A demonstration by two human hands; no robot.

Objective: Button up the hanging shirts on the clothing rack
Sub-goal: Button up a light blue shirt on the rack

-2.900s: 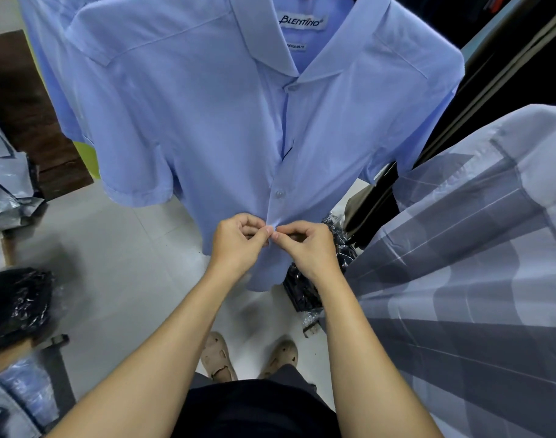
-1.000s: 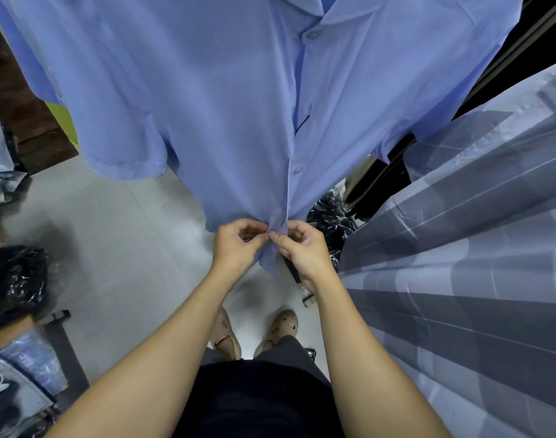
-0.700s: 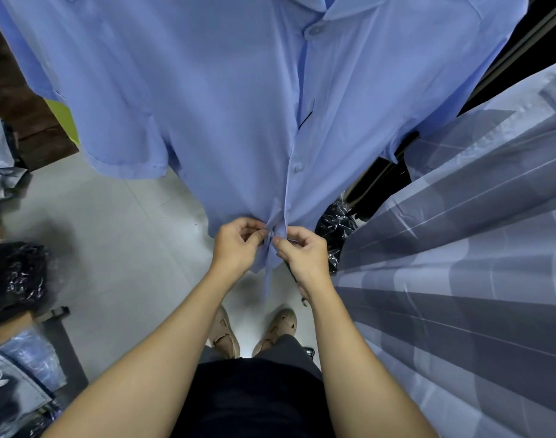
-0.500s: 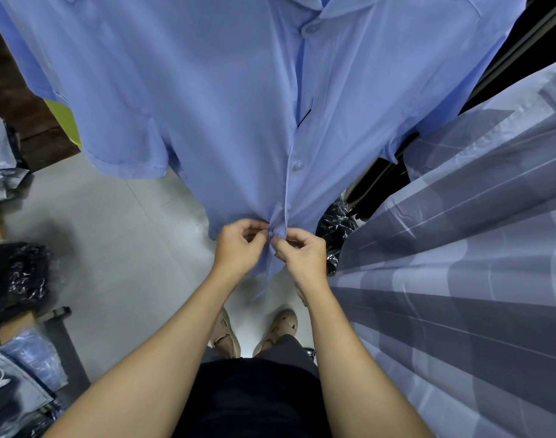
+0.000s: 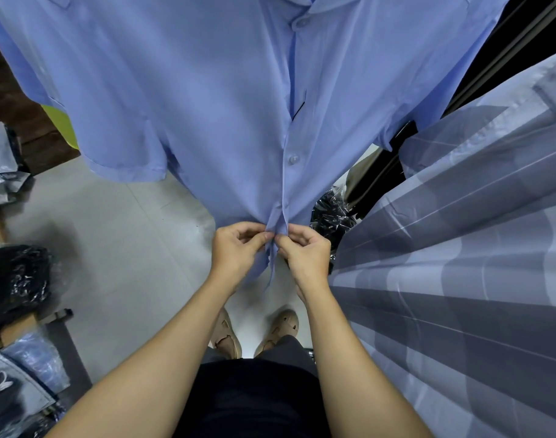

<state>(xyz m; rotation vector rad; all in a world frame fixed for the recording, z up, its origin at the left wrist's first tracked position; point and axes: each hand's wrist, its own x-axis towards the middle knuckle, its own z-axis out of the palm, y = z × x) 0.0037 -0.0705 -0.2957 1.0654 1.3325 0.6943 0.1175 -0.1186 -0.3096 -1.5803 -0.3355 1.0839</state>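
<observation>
Since half a second ago almost nothing is moving: both hands are staying pinched on the same low spot of the placket, fabric bunching slightly tighter between them.

Blue shirt (image 5: 207,99) is hanging front-on, filling the upper half of the view, hem end reaching down to the hands. Grey checked shirt (image 5: 460,248) is hanging just beside it on the right, well clear of the grip. Floor (image 5: 118,235) is showing below, with black plastic-wrapped bundles (image 5: 15,279) sitting at its left edge and another bundle (image 5: 330,213) behind the blue shirt's lower right side.

Placket (image 5: 286,128) is running down the shirt's centre, straight into the gap between the two hands. Left hand (image 5: 235,251) is pinching the left side of it, thumb and forefinger curled onto the cloth. Right hand (image 5: 305,252) is pinching the right side the same way, fingertips nearly touching the left's. A loose strip of the front is dangling below the grip.

Fastened buttons are sitting above the hands: mid button (image 5: 293,159), upper button (image 5: 302,23) near the collar. Button being worked is hidden under the fingers, can't tell if it's through.
</observation>
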